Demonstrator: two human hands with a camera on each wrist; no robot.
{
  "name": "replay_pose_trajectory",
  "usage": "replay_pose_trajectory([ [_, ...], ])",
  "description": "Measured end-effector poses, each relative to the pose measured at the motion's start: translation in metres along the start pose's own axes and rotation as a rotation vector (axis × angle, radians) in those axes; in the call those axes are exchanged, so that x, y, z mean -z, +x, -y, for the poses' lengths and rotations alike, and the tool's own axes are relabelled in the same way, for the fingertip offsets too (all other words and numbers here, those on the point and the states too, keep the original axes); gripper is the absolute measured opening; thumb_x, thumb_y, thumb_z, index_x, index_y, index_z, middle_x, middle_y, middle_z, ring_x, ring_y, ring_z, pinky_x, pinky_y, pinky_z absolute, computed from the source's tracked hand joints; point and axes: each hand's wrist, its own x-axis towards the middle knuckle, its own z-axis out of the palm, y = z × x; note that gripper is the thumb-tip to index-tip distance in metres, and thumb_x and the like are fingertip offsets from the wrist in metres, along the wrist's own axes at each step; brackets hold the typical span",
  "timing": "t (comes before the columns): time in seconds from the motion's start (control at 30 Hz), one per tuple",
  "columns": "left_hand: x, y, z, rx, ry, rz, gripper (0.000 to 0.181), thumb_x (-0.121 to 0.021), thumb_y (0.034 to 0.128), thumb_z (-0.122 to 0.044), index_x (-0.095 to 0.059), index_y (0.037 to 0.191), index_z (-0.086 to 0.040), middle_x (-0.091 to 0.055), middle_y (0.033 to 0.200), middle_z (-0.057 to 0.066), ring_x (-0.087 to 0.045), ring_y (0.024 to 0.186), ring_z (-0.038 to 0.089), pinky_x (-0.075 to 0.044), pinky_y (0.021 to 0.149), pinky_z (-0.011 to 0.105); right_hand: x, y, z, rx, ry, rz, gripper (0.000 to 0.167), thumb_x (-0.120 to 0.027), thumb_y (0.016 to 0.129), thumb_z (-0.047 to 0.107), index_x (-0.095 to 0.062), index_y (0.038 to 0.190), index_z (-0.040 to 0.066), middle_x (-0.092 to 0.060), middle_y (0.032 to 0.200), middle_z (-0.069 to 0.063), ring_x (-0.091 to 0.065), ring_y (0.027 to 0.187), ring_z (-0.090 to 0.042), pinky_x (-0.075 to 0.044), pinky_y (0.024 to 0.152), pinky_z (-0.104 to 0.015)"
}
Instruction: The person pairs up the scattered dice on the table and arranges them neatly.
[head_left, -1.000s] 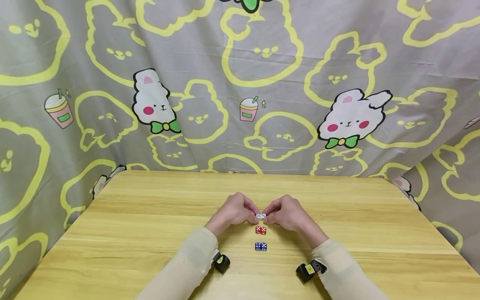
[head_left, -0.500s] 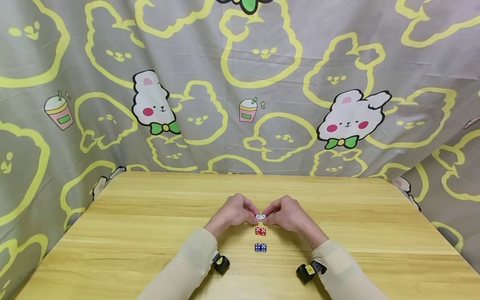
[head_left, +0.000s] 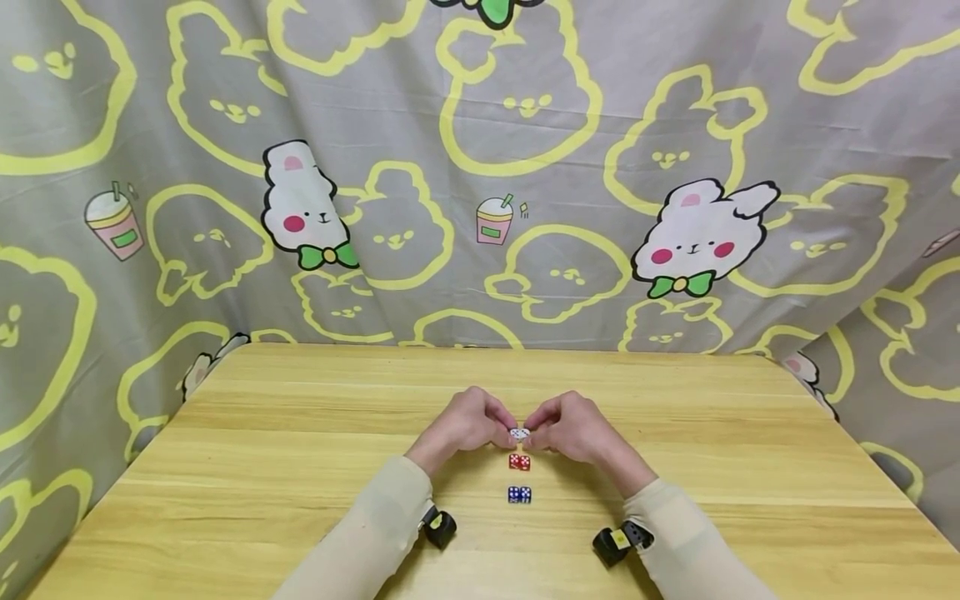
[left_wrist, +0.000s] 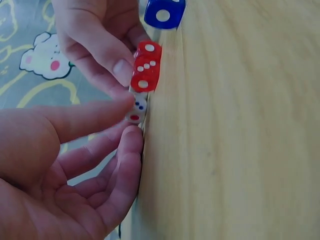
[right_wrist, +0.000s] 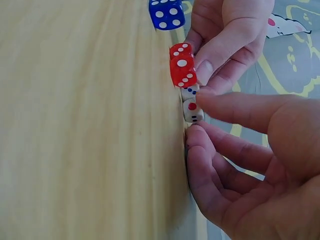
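Note:
Two white dice [head_left: 520, 434] sit side by side on the table, forming the farthest of three pairs. My left hand [head_left: 471, 421] pinches the left white die [left_wrist: 136, 110] between thumb and finger. From the other side, my right hand [head_left: 572, 427] pinches the right white die [right_wrist: 193, 110] likewise. Fingertips cover part of both dice. Nearer to me, a pair of red dice [head_left: 519, 462] stands in line with the white ones, its two dice touching. Closest is a pair of blue dice [head_left: 519, 495], also side by side. Neither hand touches the red or blue pairs.
The wooden table [head_left: 300, 467] reaches back to a grey curtain [head_left: 420, 250] with yellow cartoon outlines. A black wrist camera [head_left: 440, 528] is strapped to the left wrist and another black camera [head_left: 611, 546] to the right.

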Motion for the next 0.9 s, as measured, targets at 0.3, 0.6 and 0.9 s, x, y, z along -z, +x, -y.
replay_pose_trajectory([
  [0.3, 0.024, -0.010, -0.005, -0.094, 0.087, -0.114, 0.032, -0.079, 0.0960, -0.026, -0.074, 0.122, -0.009, -0.074, 0.098, 0.005, -0.069, 0.084, 0.020, -0.056, 0.073, 0.034, 0.020, -0.011, -0.009, 0.056, -0.097, -0.047, 0.053, -0.076, 0.097, 0.044, -0.070, 0.137, 0.011, -0.077, 0.113, -0.009, -0.072, 0.097, -0.022, -0.059, 0.079, -0.038],
  [0.6, 0.057, -0.028, -0.002, -0.203, 0.525, -0.406, 0.076, -0.059, 0.0984, -0.068, -0.047, 0.161, -0.025, -0.042, 0.168, 0.016, -0.037, 0.156, 0.046, -0.032, 0.124, 0.066, 0.070, -0.030, -0.042, 0.126, -0.485, -0.298, 0.100, -0.048, 0.095, 0.083, -0.023, 0.170, 0.022, -0.024, 0.171, -0.031, -0.025, 0.152, -0.063, -0.026, 0.112, -0.083],
  [0.9, 0.084, -0.035, 0.012, -0.168, 0.741, -0.451, 0.089, -0.047, 0.0929, -0.085, -0.028, 0.168, -0.040, -0.012, 0.180, 0.014, -0.003, 0.165, 0.051, -0.009, 0.123, 0.081, 0.098, -0.035, -0.047, 0.095, -0.653, -0.307, 0.107, -0.044, 0.089, 0.091, -0.014, 0.172, 0.030, -0.002, 0.176, -0.030, -0.003, 0.155, -0.068, -0.012, 0.108, -0.091],
])
